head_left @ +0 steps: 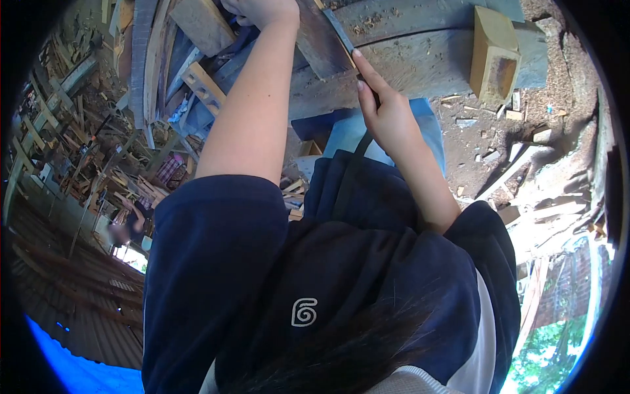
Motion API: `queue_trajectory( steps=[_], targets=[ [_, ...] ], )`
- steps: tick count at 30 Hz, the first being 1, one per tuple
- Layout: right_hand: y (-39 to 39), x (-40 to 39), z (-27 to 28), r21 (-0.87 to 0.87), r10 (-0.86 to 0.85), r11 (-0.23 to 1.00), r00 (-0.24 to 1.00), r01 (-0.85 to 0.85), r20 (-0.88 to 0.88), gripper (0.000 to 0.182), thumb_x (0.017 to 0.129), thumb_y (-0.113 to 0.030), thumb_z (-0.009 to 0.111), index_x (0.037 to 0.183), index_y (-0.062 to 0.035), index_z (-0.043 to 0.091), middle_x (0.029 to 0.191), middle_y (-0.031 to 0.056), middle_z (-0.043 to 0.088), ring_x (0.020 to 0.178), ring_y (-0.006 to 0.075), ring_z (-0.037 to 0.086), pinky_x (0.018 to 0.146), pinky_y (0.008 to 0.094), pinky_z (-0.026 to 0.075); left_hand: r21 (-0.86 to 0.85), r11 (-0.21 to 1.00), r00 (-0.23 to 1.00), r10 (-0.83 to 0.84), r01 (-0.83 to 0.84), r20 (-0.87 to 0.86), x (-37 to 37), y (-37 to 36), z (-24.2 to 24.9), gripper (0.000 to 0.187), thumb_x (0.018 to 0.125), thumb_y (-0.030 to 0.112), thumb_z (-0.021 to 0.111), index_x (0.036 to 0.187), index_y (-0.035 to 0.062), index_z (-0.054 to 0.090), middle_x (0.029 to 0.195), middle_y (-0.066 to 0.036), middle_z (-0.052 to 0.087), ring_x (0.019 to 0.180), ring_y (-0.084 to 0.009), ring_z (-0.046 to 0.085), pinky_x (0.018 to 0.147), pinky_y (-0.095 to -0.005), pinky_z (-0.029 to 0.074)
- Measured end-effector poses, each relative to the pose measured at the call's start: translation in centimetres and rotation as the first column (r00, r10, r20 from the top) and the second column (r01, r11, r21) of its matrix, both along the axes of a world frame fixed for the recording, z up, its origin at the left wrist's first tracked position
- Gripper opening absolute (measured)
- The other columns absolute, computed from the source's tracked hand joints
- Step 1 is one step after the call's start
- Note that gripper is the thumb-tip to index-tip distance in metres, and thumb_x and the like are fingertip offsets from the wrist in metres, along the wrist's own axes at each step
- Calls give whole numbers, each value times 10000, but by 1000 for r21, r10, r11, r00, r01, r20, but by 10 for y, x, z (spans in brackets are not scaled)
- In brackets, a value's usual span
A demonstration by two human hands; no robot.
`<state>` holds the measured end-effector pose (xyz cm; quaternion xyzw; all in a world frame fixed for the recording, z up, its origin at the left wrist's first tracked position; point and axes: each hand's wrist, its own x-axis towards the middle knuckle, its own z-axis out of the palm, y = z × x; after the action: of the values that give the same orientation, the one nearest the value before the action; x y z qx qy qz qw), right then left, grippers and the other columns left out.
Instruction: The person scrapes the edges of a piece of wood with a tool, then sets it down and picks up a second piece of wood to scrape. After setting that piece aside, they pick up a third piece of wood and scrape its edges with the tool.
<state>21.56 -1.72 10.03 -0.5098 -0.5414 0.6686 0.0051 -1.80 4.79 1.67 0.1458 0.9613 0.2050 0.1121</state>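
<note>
My right hand (387, 108) is closed round the dark handle of a flat metal tool (338, 30), its index finger stretched along the tool. The metal lies along the edge of a dark wooden piece (321, 49) on the thick plank bench (420, 62). At the top edge of the view, my left hand (262, 10) is partly cut off, left of that wooden piece. Its visible fingers are curled, and what they hold is hidden.
A yellowish wooden block (489, 56) stands on the bench at the right. Boards (202, 26) and a piece with holes (203, 85) lie at the left. Wood scraps (515, 115) litter the ground. Another person (136, 220) is far off at the left.
</note>
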Motion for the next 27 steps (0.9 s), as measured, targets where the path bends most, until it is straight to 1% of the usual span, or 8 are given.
queue_trajectory(
  steps=[1, 3, 6, 7, 13, 16, 22, 27],
  targets=[
    [-5, -1, -5, -9, -3, 1000, 1000, 3, -3, 494, 1027, -170, 575, 1511, -242, 511, 841, 281, 691, 802, 440, 705, 749, 454, 558, -9, 1000, 1000, -3, 3, -3, -1, -1, -1, 469, 1126, 200, 303, 1590, 146, 347, 1704, -89, 182, 1562, -326, 175, 1247, -534, 212],
    [-11, -9, -17, 211, -102, 969, 986, 129, -135, 459, 1026, -184, 571, 1482, -226, 545, 837, 290, 690, 812, 445, 706, 756, 464, 562, 115, 993, 997, 10, -19, 73, -1, -1, -3, 489, 1129, 213, 294, 1616, 162, 302, 1724, -73, 124, 1581, -310, 115, 1269, -502, 178],
    [32, -49, -34, 301, -86, 947, 990, 116, -111, 424, 1024, -198, 568, 1448, -206, 581, 860, 297, 693, 837, 453, 706, 778, 472, 566, 141, 990, 995, -23, 9, 96, -12, -8, -16, 503, 1133, 234, 299, 1631, 170, 269, 1732, -60, 92, 1592, -293, 55, 1280, -471, 157],
    [47, -51, -22, 146, -74, 986, 994, 85, -77, 402, 1025, -210, 566, 1424, -184, 601, 884, 295, 698, 865, 446, 712, 807, 463, 565, 141, 990, 996, -36, 24, 86, -10, -6, -11, 503, 1133, 234, 299, 1631, 170, 269, 1732, -60, 92, 1592, -293, 55, 1280, -471, 157],
    [-11, -1, -9, 32, -170, 983, 967, 180, -190, 428, 1025, -163, 569, 1452, -184, 579, 911, 290, 698, 918, 406, 722, 833, 446, 556, 173, 985, 988, -12, -15, 153, -8, -5, -5, 514, 1141, 277, 290, 1643, 179, 231, 1736, -51, 46, 1595, -286, 29, 1292, -459, 135],
    [-18, 3, 1, 75, -127, 987, 979, 140, -157, 447, 1026, -147, 570, 1469, -203, 565, 830, 280, 686, 825, 407, 720, 770, 461, 557, 143, 988, 976, 30, -62, 215, 1, 2, 9, 517, 1143, 284, 279, 1645, 176, 219, 1737, -57, 31, 1593, -292, 31, 1293, -463, 135],
    [2, -21, -11, 204, -59, 976, 995, 74, -76, 480, 1007, -139, 599, 1478, -223, 554, 712, 248, 661, 664, 416, 689, 656, 485, 548, 13, 1000, 993, -14, 12, 114, -4, 1, 0, 521, 1144, 294, 259, 1647, 165, 209, 1735, -70, 40, 1591, -302, 49, 1288, -473, 153],
    [-4, -6, -4, 204, -37, 977, 996, 52, -79, 484, 998, -134, 610, 1473, -211, 558, 691, 250, 653, 662, 431, 683, 645, 496, 537, -32, 998, 995, -51, 54, 86, -4, 2, 4, 519, 1144, 291, 248, 1646, 168, 213, 1735, -76, 39, 1591, -302, 69, 1277, -521, 154]
  ],
)
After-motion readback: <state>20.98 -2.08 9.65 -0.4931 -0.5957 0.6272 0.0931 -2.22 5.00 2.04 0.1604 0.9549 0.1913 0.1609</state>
